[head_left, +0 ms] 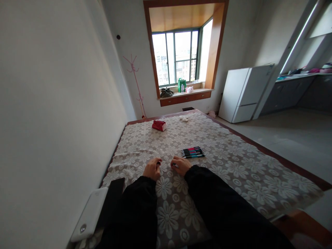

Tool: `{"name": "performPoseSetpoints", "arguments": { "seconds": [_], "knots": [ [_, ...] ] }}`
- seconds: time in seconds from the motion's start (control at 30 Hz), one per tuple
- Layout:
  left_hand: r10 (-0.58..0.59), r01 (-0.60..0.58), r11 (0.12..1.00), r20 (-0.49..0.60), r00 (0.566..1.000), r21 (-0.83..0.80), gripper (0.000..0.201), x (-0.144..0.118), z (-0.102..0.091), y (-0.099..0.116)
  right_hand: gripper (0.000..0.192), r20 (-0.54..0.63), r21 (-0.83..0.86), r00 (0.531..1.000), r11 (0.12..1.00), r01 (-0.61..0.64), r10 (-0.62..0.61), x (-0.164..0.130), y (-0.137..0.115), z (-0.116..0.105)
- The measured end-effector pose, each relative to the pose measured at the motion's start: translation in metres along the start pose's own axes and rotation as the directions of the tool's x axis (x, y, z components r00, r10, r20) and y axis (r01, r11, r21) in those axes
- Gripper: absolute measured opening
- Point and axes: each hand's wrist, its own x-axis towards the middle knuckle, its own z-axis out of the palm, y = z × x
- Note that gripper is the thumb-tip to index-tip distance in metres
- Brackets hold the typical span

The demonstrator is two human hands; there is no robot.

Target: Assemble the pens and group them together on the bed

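Note:
My left hand [152,169] and my right hand [180,165] rest close together on a bed covered by a lace flower cloth [233,166]. Between them they pinch a thin pen-like object [166,161], one hand at each end. Both arms wear black sleeves. A row of several pens [192,152] lies side by side on the cloth just beyond and right of my right hand, untouched.
A red pouch [159,125] and a small white item [184,118] lie farther up the bed. A white power bank [89,214] and a black object sit at my left. A white fridge [243,93] stands right of the window; a pink coat stand [135,83] is in the corner.

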Motion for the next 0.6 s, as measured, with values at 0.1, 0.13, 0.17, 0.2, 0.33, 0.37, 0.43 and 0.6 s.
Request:
{"name": "performPoseSetpoints", "arguments": {
  "seconds": [0.1, 0.13, 0.17, 0.2, 0.33, 0.37, 0.43, 0.6],
  "knots": [
    [0.002, -0.002, 1.0, 0.024, 1.0, 0.016, 0.037, -0.0002, -0.0009, 0.0011, 0.009, -0.081, 0.036, 0.994, 0.997, -0.075, 0.078, 0.0016, -0.0001, -0.0002],
    [0.0, 0.0, 1.0, 0.028, 1.0, 0.022, 0.037, -0.0002, -0.0011, 0.0015, 0.01, -0.1, 0.052, 0.99, 0.994, -0.093, 0.098, 0.002, -0.0003, -0.0005],
    [-0.002, 0.001, 1.0, 0.03, 1.0, 0.024, 0.037, -0.0003, -0.0013, 0.002, 0.01, -0.112, 0.068, 0.988, 0.993, -0.1, 0.107, 0.0023, -0.0005, -0.0009],
    [-0.002, 0.001, 1.0, 0.034, 0.999, 0.023, 0.037, -0.0003, -0.0015, 0.0024, 0.009, -0.114, 0.082, 0.988, 0.992, -0.096, 0.106, 0.0024, -0.0008, -0.0012],
    [0.011, -0.012, 1.0, 0.039, 0.999, 0.002, 0.036, -0.0004, -0.0019, 0.0043, 0.01, -0.11, 0.111, 0.99, 0.991, -0.07, 0.082, 0.0021, -0.0019, -0.0016],
    [0.016, -0.016, 1.0, 0.037, 0.999, -0.002, 0.036, -0.0006, -0.0019, 0.0047, 0.009, -0.115, 0.11, 0.99, 0.991, -0.071, 0.084, 0.002, -0.0021, -0.0014],
    [0.03, -0.03, 1.0, 0.034, 0.999, -0.008, 0.036, -0.0009, -0.002, 0.0051, 0.009, -0.126, 0.104, 0.988, 0.992, -0.072, 0.085, 0.0018, -0.0021, -0.0009],
    [0.051, -0.051, 0.999, 0.047, 0.998, -0.003, 0.035, -0.0018, -0.0016, 0.0048, 0.01, -0.137, 0.122, 0.988, 0.991, -0.05, 0.067, 0.0019, -0.0026, -0.0002]
  ]
}}
